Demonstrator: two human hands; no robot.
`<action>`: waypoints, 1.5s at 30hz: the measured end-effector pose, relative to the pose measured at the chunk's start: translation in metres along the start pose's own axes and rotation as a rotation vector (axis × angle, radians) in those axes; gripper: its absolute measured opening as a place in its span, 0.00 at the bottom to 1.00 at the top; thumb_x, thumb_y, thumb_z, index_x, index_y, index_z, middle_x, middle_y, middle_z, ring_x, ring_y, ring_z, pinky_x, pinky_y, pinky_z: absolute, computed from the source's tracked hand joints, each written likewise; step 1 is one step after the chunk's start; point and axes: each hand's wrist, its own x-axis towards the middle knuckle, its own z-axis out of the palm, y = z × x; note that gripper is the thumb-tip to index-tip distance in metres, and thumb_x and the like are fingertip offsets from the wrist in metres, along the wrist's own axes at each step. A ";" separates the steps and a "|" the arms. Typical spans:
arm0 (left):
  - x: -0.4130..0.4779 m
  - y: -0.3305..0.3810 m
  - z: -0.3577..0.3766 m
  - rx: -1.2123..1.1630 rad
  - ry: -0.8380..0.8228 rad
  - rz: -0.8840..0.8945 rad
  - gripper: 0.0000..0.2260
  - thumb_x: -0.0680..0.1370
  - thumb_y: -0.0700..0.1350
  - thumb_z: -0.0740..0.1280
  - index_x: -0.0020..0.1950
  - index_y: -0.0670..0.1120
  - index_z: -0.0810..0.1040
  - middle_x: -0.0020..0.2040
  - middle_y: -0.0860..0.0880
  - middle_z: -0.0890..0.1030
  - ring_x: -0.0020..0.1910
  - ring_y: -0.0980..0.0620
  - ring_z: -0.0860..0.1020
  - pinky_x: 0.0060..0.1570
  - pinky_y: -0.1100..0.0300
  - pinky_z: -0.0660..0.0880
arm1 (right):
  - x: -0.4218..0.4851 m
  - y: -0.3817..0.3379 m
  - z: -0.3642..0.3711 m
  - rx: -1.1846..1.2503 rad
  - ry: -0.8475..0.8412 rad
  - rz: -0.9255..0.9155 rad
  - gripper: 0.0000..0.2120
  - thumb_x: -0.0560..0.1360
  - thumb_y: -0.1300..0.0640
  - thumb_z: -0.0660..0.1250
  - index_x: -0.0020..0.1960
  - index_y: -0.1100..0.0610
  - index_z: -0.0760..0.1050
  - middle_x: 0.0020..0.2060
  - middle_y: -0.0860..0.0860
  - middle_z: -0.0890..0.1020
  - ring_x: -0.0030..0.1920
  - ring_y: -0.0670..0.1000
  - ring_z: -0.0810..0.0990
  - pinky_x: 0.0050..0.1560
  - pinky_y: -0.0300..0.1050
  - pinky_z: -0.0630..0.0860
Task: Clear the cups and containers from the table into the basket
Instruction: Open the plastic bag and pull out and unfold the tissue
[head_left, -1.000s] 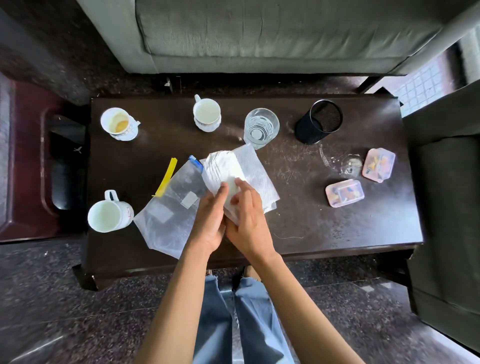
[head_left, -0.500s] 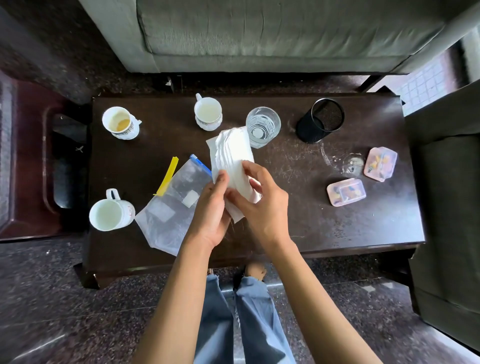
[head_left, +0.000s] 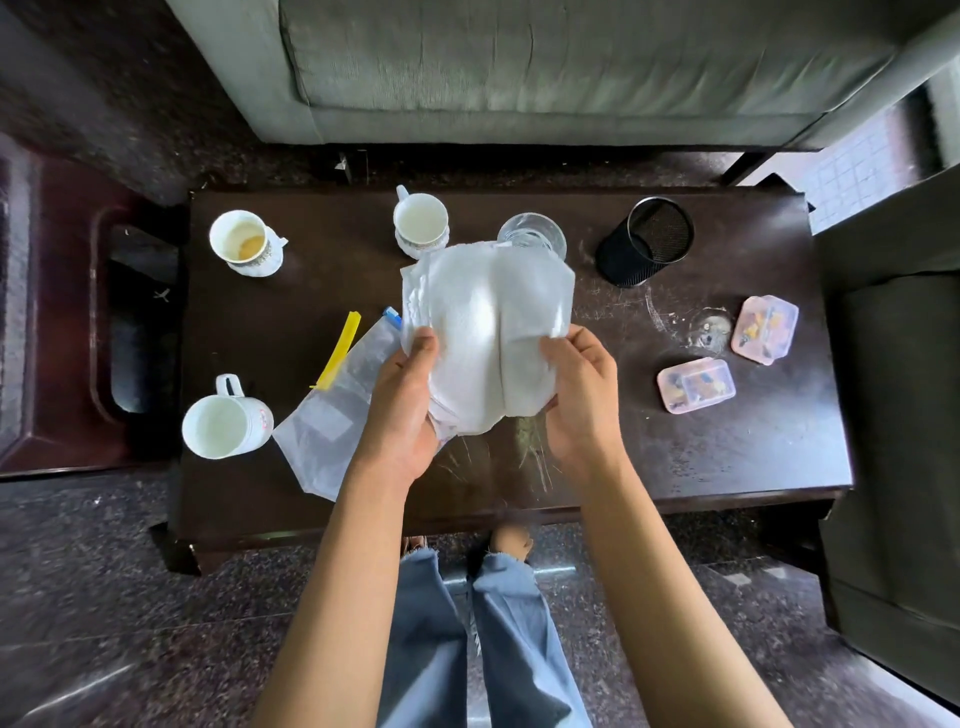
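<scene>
Both hands over mid-counter: left hand (head_left: 400, 410) and right hand (head_left: 582, 400) each pinch a side of a white paper wad (head_left: 483, 332), fingers curled onto it. The cups are untouched: stained cup (head_left: 241, 241) at the far left corner, white cup (head_left: 420, 221) at the far edge, mug (head_left: 221, 423) by the left edge. The glass (head_left: 530, 234) is half hidden behind the wad, and the pink containers (head_left: 696, 385) are near the right edge. Judgement: keep the wad above the glass rim and park it beside the zip bag (head_left: 337, 410) before taking cups.
</scene>
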 end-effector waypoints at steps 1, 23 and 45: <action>0.000 0.001 -0.002 -0.005 -0.003 0.000 0.16 0.81 0.52 0.60 0.67 0.49 0.73 0.58 0.49 0.81 0.53 0.51 0.81 0.40 0.58 0.81 | 0.001 -0.003 -0.001 0.029 0.001 0.059 0.10 0.76 0.67 0.59 0.39 0.56 0.72 0.33 0.49 0.76 0.34 0.48 0.73 0.35 0.43 0.68; -0.008 0.003 0.009 -0.147 -0.163 0.026 0.16 0.80 0.49 0.59 0.62 0.42 0.76 0.52 0.45 0.83 0.51 0.50 0.83 0.42 0.58 0.81 | -0.029 -0.007 0.032 -0.675 -0.183 -0.519 0.27 0.67 0.48 0.77 0.63 0.56 0.75 0.56 0.49 0.79 0.55 0.45 0.78 0.56 0.39 0.77; -0.006 0.006 0.005 -0.087 -0.082 -0.026 0.12 0.80 0.51 0.60 0.57 0.50 0.79 0.51 0.48 0.84 0.52 0.49 0.82 0.50 0.51 0.80 | -0.008 -0.015 0.021 -0.153 -0.048 -0.178 0.07 0.74 0.67 0.66 0.47 0.58 0.81 0.38 0.54 0.84 0.37 0.55 0.81 0.41 0.51 0.78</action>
